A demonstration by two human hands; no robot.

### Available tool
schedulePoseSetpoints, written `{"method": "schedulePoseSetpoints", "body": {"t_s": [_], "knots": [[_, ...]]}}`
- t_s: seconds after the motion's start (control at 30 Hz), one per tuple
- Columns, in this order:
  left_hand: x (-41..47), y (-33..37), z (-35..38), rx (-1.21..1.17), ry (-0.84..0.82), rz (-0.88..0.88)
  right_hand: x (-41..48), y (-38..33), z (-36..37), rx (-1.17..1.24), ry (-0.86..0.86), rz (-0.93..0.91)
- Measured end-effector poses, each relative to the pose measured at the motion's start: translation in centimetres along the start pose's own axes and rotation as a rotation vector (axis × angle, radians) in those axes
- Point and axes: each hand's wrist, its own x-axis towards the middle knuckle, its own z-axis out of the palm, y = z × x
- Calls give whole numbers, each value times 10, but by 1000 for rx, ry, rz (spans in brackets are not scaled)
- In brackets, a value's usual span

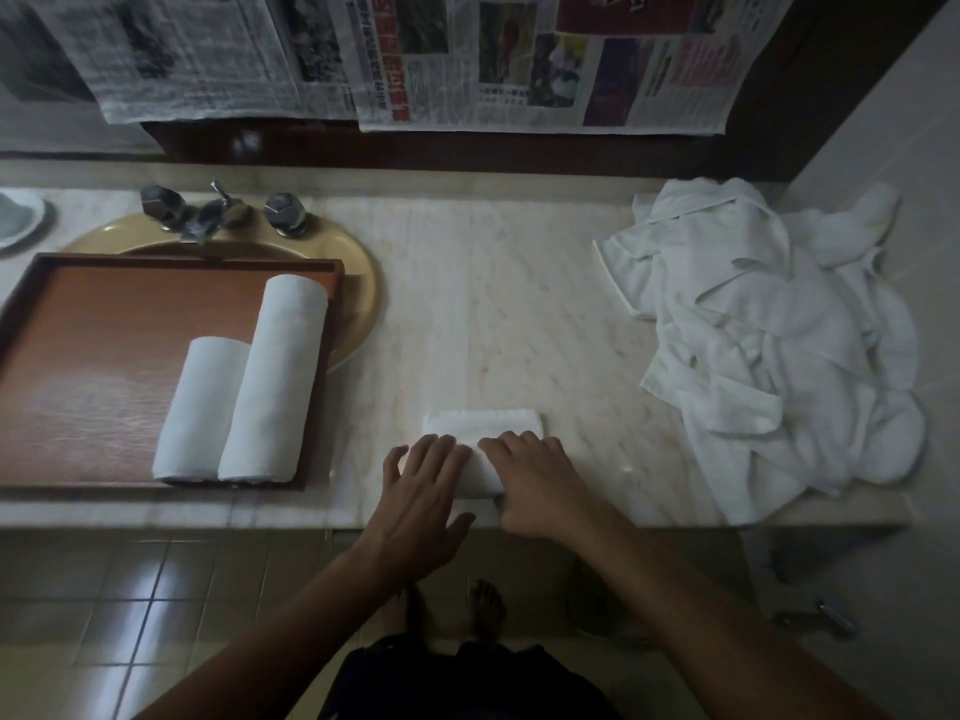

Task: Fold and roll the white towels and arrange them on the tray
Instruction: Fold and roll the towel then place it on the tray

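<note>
A small white towel (483, 426) lies partly rolled on the marble counter near its front edge. My left hand (426, 496) rests on the roll's left part with fingers spread and straight. My right hand (535, 480) presses the right part, fingers bent over the roll. On the brown wooden tray (93, 366) at the left lie two rolled white towels side by side: a long roll (275, 376) and a shorter roll (200, 407). A heap of loose white towels (769, 335) sits at the counter's right end.
The tray partly covers a tan sink (358, 283) with a metal tap (208, 215) and two knobs. A white dish (21, 220) stands at far left. Newspaper sheets (415, 59) hang on the wall behind. Bare marble counter (493, 304) lies between tray and heap. Tiled floor lies below.
</note>
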Motion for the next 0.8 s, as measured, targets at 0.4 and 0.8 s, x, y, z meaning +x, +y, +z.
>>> {"method": "schedulePoseSetpoints", "body": {"t_s": [0.4, 0.8], "knots": [[52, -13, -33, -146, -320, -205, -23, -23, 7, -53, 162, 36], [35, -24, -24, -762, -96, -818, 41, 9, -17, -170, -53, 49]]}}
